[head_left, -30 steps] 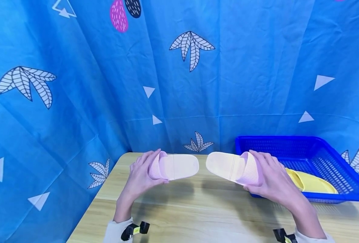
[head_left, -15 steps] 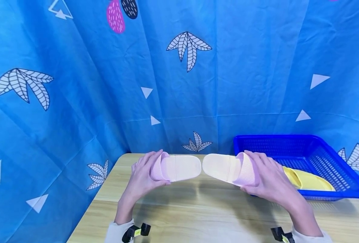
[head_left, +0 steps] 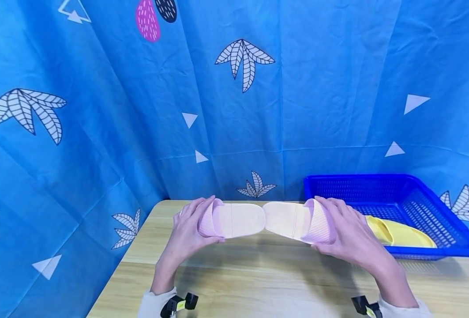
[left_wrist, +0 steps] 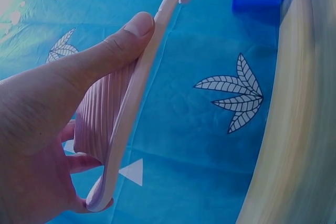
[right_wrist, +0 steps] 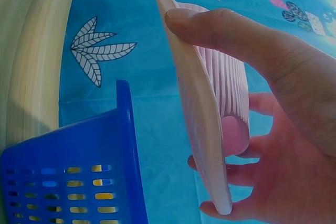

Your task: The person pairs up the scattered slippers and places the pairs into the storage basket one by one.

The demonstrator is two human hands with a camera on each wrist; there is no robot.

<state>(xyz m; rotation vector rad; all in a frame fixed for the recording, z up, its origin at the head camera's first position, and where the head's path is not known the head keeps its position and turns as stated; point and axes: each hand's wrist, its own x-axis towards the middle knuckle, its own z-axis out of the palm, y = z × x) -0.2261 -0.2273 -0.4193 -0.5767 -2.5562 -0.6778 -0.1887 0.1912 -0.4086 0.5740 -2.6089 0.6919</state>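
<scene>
Two pale pink slide slippers with ribbed straps are held above the table, heel ends meeting in the middle of the head view. My left hand point(head_left: 190, 227) grips the left slipper point(head_left: 242, 220) around its strap end, thumb on the near edge. In the left wrist view that slipper's sole point(left_wrist: 128, 103) appears edge-on, thumb on one edge and fingertips around the other. My right hand point(head_left: 347, 229) holds the right slipper point(head_left: 286, 218) the same way. The right wrist view shows its ribbed strap point(right_wrist: 226, 82) between the thumb and the fingers.
On the right of the wooden table point(head_left: 250, 278) stands a blue perforated basket point(head_left: 466, 247). Inside it lies a yellow slipper point(head_left: 409, 234); whether others are beneath cannot be seen. A blue patterned curtain point(head_left: 321, 101) hangs behind the table and along its left side.
The two slippers have come together: a gap between their heel ends a second ago has closed. Both hands keep their grip. The head view has shifted slightly.
</scene>
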